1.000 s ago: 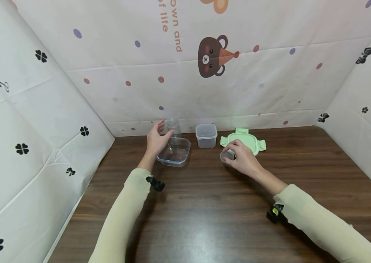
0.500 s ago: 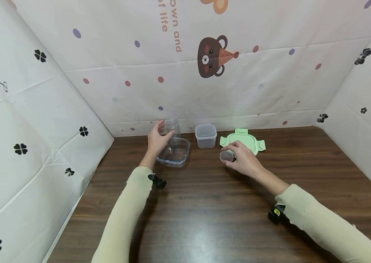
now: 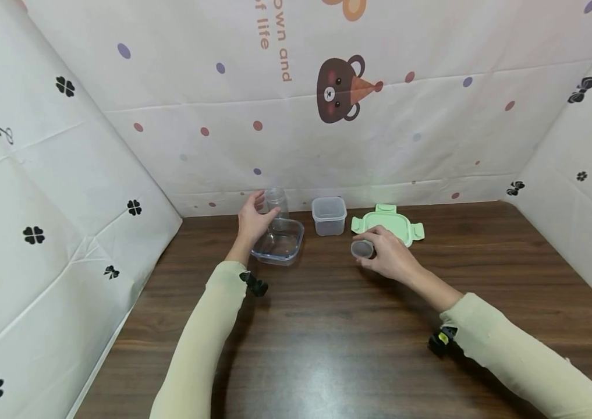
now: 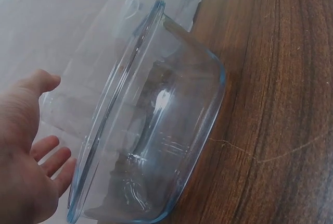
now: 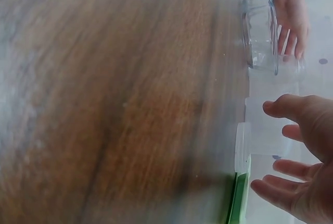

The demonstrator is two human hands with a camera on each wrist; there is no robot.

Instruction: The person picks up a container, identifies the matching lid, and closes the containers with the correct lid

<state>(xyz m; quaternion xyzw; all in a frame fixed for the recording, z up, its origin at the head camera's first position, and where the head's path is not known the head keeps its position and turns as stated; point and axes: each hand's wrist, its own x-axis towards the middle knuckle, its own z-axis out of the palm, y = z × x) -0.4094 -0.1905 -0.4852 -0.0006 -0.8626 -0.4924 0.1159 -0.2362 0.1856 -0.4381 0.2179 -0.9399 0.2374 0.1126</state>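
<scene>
In the head view my left hand (image 3: 255,219) is beside a clear jar (image 3: 276,202), its thumb and fingers spread around the jar's near left side. A rectangular glass container (image 3: 277,247) stands just in front of the jar. The left wrist view shows the relaxed fingers close to the glass container's rim (image 4: 112,99); contact with the jar is unclear there. My right hand (image 3: 387,254) hovers over a small round translucent lid (image 3: 361,249) on the table, thumb and fingers to either side. In the right wrist view its fingers are spread apart above the lid (image 5: 242,148).
A square translucent plastic container (image 3: 329,217) stands between the hands near the back wall. Behind the right hand a green lid with side flaps (image 3: 389,223) lies flat. Patterned white sheets (image 3: 275,148) border the brown wooden table (image 3: 316,326) at the back and sides.
My left hand has shifted slightly right, towards the jar. The right thumb has slid off the round lid's face towards its near edge. The containers have stayed in place.
</scene>
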